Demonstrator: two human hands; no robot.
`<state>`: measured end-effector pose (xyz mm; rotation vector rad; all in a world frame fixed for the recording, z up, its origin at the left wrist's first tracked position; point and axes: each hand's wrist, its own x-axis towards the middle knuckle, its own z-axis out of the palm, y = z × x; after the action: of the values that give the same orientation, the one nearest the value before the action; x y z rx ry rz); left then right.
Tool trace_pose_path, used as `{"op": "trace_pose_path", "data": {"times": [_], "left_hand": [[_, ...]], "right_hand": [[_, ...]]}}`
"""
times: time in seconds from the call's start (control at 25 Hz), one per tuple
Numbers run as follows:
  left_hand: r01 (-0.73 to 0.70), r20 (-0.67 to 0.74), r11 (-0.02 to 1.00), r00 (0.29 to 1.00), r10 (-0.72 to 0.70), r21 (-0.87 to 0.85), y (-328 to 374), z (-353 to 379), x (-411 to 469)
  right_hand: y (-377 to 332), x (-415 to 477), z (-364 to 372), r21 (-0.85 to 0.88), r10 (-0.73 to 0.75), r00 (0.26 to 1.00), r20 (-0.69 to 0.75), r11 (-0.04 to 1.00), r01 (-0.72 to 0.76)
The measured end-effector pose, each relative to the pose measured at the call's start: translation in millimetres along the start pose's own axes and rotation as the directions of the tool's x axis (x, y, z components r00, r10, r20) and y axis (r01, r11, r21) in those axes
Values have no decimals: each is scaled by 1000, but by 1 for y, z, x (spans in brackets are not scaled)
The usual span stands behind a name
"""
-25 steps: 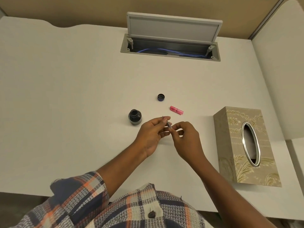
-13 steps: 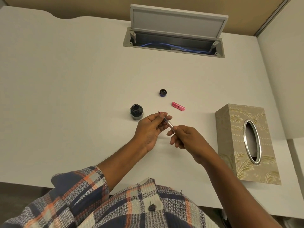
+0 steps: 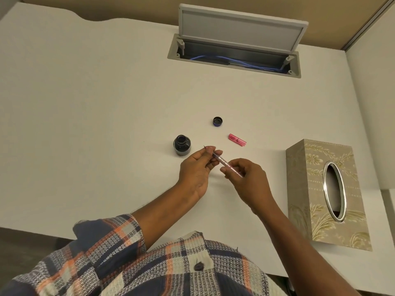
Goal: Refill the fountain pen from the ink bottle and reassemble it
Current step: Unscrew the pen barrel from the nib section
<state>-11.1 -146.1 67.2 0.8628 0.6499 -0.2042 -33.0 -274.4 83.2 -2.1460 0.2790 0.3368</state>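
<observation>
A slim pinkish fountain pen (image 3: pixel 222 161) is held above the white desk (image 3: pixel 96 129) between both hands, its dark nib pointing up-left. My left hand (image 3: pixel 197 167) pinches the nib end. My right hand (image 3: pixel 248 178) grips the rear part of the barrel. The open dark ink bottle (image 3: pixel 181 145) stands just left of my left hand, apart from it. Its blue-black cap (image 3: pixel 217 121) lies upside down farther back. A pink pen cap (image 3: pixel 237 140) lies on the desk to the right of the bottle.
A beige patterned tissue box (image 3: pixel 327 193) stands at the right, close to my right forearm. An open cable hatch (image 3: pixel 235 54) with blue wires sits at the back of the desk. A wall panel runs along the right edge.
My hands have drawn apart along the pen, so more of the barrel shows between them. My right hand slid back toward the rear end. The camera view shifted slightly.
</observation>
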Motion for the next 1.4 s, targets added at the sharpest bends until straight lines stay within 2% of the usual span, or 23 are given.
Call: {"op": "trace_pose_path", "data": {"times": [0.12, 0.2, 0.28, 0.36, 0.44, 0.64, 0.8, 1.0, 1.16, 1.32, 1.4], "left_hand": [[2, 8, 1000, 1000, -2, -20, 0, 1, 0], [2, -1, 1000, 1000, -2, -29, -1, 1, -1], [3, -10, 999, 1000, -4, -50, 0, 0, -1], [8, -14, 998, 1000, -9, -68, 1, -1, -1], [11, -16, 997, 1000, -12, -74, 1, 0, -1], [-2, -23, 998, 1000, 0, -67, 3, 1, -1], [1, -38, 997, 999, -4, -78, 2, -1, 0], [3, -38, 997, 999, -6, -80, -1, -1, 0], [12, -52, 995, 998, -17, -96, -1, -2, 0], [9, -41, 997, 999, -13, -82, -3, -2, -1], [8, -45, 997, 999, -11, -78, -5, -2, -1]], "right_hand": [[3, 2, -7, 10, 70, 996, 46, 997, -71], [5, 2, -10, 32, 89, 996, 20, 995, -90], [6, 1, -12, 161, 106, 994, 7, 981, -106], [8, -2, -11, 287, 132, 990, 55, 947, -142], [7, -3, -10, 286, 150, 985, 80, 944, -167], [5, -1, -9, 233, 124, 992, 35, 964, -129], [9, -3, -10, 386, 138, 987, 87, 909, -161], [12, -2, -7, 285, 121, 992, 33, 950, -125], [15, -2, -12, 309, 105, 994, -10, 946, -97], [13, -2, -12, 215, 134, 986, 103, 965, -153], [14, -2, -11, 195, 133, 987, 94, 969, -149]]}}
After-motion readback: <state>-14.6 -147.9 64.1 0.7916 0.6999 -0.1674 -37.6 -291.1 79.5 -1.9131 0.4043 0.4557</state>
